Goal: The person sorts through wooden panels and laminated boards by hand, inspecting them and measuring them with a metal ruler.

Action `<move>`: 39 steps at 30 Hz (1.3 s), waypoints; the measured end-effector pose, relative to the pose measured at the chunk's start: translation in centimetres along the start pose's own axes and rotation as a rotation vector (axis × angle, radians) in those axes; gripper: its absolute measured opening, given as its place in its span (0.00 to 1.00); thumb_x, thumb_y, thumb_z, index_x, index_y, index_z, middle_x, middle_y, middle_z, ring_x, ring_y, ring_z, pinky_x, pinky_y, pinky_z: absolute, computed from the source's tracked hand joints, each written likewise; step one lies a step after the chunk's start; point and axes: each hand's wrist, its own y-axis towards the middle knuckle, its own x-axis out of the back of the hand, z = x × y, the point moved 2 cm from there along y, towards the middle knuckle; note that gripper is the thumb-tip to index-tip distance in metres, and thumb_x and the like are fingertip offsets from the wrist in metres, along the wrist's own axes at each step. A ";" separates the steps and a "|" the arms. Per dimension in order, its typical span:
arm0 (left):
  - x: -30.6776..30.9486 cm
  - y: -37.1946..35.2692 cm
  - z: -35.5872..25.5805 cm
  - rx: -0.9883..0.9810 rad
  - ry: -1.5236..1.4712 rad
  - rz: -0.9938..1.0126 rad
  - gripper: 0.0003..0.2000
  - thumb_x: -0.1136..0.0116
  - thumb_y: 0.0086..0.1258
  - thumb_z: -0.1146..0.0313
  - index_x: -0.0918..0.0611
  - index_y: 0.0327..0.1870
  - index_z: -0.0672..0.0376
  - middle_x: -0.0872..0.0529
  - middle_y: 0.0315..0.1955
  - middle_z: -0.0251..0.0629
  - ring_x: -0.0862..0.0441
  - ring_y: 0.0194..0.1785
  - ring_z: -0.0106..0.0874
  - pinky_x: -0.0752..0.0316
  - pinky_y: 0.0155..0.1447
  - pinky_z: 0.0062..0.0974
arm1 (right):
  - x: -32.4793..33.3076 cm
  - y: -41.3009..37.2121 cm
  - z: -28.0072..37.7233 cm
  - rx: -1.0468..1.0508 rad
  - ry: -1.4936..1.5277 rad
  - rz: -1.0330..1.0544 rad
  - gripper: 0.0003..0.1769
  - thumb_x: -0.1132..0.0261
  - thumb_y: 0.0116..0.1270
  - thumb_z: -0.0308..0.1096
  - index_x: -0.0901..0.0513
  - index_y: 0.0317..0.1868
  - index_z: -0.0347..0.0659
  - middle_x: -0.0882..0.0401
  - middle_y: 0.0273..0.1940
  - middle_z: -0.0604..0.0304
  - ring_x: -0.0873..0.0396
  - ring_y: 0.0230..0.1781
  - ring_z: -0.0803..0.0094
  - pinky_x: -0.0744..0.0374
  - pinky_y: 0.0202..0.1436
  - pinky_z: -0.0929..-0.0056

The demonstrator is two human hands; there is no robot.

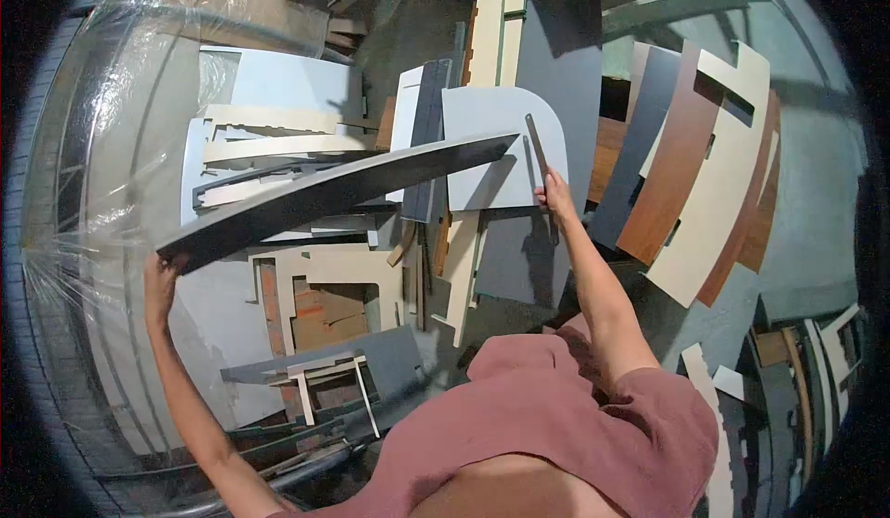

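Note:
My left hand (pixel 162 284) is closed on the near left end of a long dark grey board (pixel 343 189). This board slants up across the middle of the view, its pointed far end above a white panel with one rounded corner (pixel 505 115). In my right hand (pixel 555 194) is a narrow dark strip (pixel 537 145), gripped near its lower part and held steeply over the right side of the white panel. Shadows of the strip and the board fall on the panels below.
A large grey panel (pixel 528 268) lies under the white one. Cream and brown cut-out panels (pixel 714 184) overlap at the right. Cream offcuts (pixel 278 152) are piled at the left, beside clear plastic sheeting (pixel 102 129). More offcuts stand at the lower right.

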 end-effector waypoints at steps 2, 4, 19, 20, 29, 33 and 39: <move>-1.6 -0.4 1.8 0.123 -0.236 -0.037 0.11 0.43 0.58 0.72 0.21 0.40 0.65 0.19 0.30 0.31 0.26 0.31 0.21 0.30 0.36 0.21 | -0.6 1.2 -1.1 0.022 -0.026 0.006 0.22 0.56 0.70 0.42 0.40 0.64 0.53 0.27 0.24 0.64 0.37 0.16 0.82 0.34 0.17 0.81; -2.4 -0.4 2.9 0.155 -0.275 -0.037 0.10 0.43 0.58 0.73 0.22 0.40 0.65 0.19 0.31 0.31 0.26 0.31 0.21 0.30 0.36 0.21 | -1.4 1.1 -1.5 0.013 -0.071 0.027 0.23 0.56 0.70 0.42 0.40 0.64 0.52 0.27 0.23 0.64 0.37 0.16 0.83 0.35 0.17 0.81; -5.6 -1.8 9.1 0.229 -0.360 -0.018 0.12 0.43 0.59 0.71 0.23 0.43 0.66 0.19 0.33 0.31 0.25 0.33 0.21 0.29 0.39 0.20 | -3.0 1.2 -8.4 0.299 -0.482 0.001 0.21 0.57 0.69 0.40 0.37 0.62 0.48 0.29 0.17 0.65 0.38 0.10 0.79 0.38 0.12 0.79; -5.8 -2.1 9.2 0.253 -0.348 -0.017 0.12 0.43 0.59 0.71 0.23 0.43 0.66 0.20 0.32 0.31 0.26 0.33 0.21 0.30 0.39 0.20 | -3.1 0.4 -8.9 0.240 -0.437 0.002 0.21 0.58 0.69 0.39 0.36 0.61 0.48 0.28 0.17 0.65 0.38 0.10 0.79 0.38 0.12 0.79; -9.1 -8.1 10.9 0.307 -0.338 -0.060 0.13 0.42 0.60 0.68 0.24 0.42 0.67 0.20 0.32 0.33 0.27 0.33 0.22 0.31 0.38 0.21 | -4.4 -7.4 -5.3 0.018 0.024 -0.210 0.20 0.52 0.67 0.48 0.25 0.50 0.46 0.33 0.16 0.69 0.38 0.14 0.80 0.32 0.26 0.73; -13.6 -15.3 11.6 0.476 -0.462 -0.285 0.27 0.45 0.63 0.52 0.30 0.53 0.67 0.24 0.45 0.43 0.29 0.48 0.33 0.36 0.55 0.28 | -13.6 -12.9 -4.4 -0.122 -0.065 0.172 0.24 0.45 0.61 0.58 0.21 0.40 0.45 0.35 0.18 0.71 0.43 0.15 0.84 0.40 0.21 0.83; -23.2 -27.0 5.9 1.009 -0.790 -0.643 0.36 0.57 0.66 0.45 0.45 0.65 0.66 0.47 0.66 0.48 0.50 0.69 0.38 0.56 0.68 0.35 | -21.9 -14.7 -8.2 -0.243 -0.138 0.313 0.23 0.41 0.57 0.59 0.31 0.22 0.48 0.38 0.15 0.71 0.45 0.13 0.81 0.42 0.20 0.80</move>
